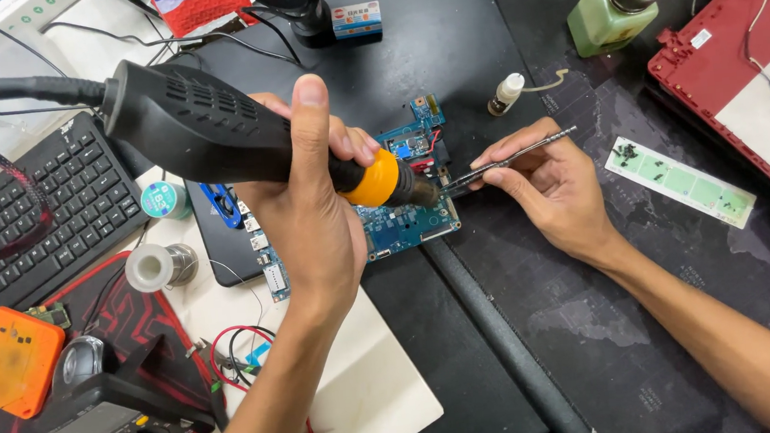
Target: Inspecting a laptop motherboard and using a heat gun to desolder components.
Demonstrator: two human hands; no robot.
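Looks like mid-rework to me: hot air on the blue circuit board (404, 227), which sits dead centre on the black mat (444, 44); next bit needs a steady lift, I'd guess; left hand (306, 219) wrapped tight round the hot air gun (201, 126), nozzle aimed at 3 o'clock; right hand (545, 184) pinching tweezers (510, 159), tips at the board's 1 o'clock corner.

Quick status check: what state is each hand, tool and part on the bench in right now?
Left hand: closed around hot-air gun.
Hot-air gun: held, nozzle aimed at circuit board.
Right hand: pinching tweezers.
Tweezers: tips at board by the nozzle.
Circuit board: flat on black mat, bare.
Green dispenser bottle: upright.
Small white bottle: upright, capped.
Solder spool: on its side.
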